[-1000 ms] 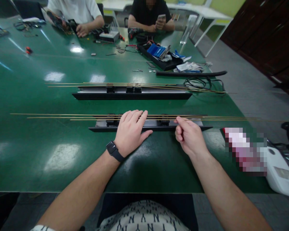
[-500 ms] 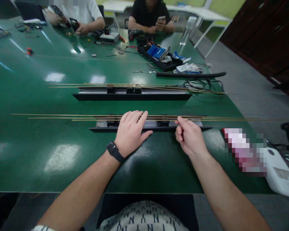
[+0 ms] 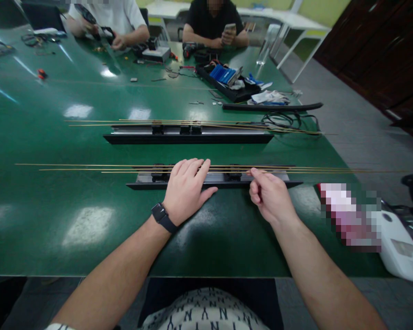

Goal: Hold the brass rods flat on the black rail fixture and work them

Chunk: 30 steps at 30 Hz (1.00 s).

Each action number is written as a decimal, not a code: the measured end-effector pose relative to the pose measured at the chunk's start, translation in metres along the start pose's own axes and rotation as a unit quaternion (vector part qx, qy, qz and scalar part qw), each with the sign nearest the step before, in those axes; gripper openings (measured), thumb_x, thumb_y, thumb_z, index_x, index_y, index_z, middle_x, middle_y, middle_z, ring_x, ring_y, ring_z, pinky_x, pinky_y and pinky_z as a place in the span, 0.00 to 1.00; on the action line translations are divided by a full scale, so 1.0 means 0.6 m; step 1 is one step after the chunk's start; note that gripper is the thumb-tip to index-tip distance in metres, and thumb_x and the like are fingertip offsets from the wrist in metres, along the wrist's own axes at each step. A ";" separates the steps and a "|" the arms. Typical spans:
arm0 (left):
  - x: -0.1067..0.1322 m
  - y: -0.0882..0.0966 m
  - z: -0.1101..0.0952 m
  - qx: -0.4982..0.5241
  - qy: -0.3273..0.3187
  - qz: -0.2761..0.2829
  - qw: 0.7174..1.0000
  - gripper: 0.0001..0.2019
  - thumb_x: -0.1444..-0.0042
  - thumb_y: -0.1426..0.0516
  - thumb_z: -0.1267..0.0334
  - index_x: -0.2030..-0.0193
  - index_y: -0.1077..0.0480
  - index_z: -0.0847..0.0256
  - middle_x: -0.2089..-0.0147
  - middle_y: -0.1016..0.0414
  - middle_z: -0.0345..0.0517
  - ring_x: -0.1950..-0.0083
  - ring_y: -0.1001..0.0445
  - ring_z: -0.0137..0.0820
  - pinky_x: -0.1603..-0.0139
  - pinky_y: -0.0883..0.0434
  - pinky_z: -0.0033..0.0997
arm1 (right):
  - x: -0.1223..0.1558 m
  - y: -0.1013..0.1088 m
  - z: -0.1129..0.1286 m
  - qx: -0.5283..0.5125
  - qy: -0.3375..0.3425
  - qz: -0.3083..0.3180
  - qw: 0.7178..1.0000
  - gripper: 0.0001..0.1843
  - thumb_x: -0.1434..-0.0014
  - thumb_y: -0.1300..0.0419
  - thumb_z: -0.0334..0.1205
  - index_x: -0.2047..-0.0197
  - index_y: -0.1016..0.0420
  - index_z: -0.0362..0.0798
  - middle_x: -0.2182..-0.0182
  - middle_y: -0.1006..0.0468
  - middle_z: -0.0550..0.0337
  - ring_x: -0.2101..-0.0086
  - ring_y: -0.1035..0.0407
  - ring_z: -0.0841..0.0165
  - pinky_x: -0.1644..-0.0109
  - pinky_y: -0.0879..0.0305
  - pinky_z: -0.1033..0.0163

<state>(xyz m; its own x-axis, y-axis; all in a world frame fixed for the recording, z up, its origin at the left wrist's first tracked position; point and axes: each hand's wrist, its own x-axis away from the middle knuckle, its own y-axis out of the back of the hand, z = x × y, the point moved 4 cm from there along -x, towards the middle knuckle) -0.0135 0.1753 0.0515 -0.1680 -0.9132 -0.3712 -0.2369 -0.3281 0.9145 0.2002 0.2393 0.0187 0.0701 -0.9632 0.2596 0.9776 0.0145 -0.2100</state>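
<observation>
Green table (image 3: 227, 256) is spreading beneath you; your right hand (image 3: 271, 195) is pinching one of the rods (image 3: 124, 172), seemingly to steady it; your left hand (image 3: 188, 189) is lying flat across them, perhaps keeping them aligned over the near rail (image 3: 218, 177), the far rail (image 3: 189, 139) sitting beyond

"N" and "Y" on patterned shirt (image 3: 209, 308)

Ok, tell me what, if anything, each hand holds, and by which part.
The right hand seems to pinch one or more rods partway along. The left hand lies over them; whether it grips any cannot be told.
</observation>
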 end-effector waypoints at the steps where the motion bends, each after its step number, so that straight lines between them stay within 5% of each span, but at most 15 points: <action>1: 0.000 0.000 0.000 0.001 0.000 0.000 1.000 0.32 0.37 0.39 0.51 0.31 0.37 0.64 0.36 0.28 0.58 0.33 0.32 0.48 0.29 0.40 0.52 | 0.000 0.000 0.000 -0.001 0.000 -0.001 1.000 0.17 0.46 0.27 0.49 0.65 0.24 0.45 0.87 0.33 0.69 0.89 0.45 0.77 0.88 0.57 0.72; 30: 0.000 -0.001 -0.002 0.002 -0.007 -0.010 1.000 0.30 0.36 0.41 0.51 0.31 0.36 0.62 0.37 0.27 0.60 0.34 0.32 0.51 0.30 0.39 0.54 | -0.004 0.001 -0.002 -0.002 0.017 -0.011 1.000 0.19 0.45 0.29 0.53 0.66 0.26 0.47 0.88 0.34 0.69 0.90 0.46 0.76 0.89 0.57 0.72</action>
<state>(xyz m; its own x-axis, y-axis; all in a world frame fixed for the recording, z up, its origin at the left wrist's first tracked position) -0.0124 0.1751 0.0509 -0.1766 -0.9032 -0.3912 -0.2447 -0.3446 0.9063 0.2004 0.2412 0.0171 0.0411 -0.9717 0.2328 0.9782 -0.0083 -0.2073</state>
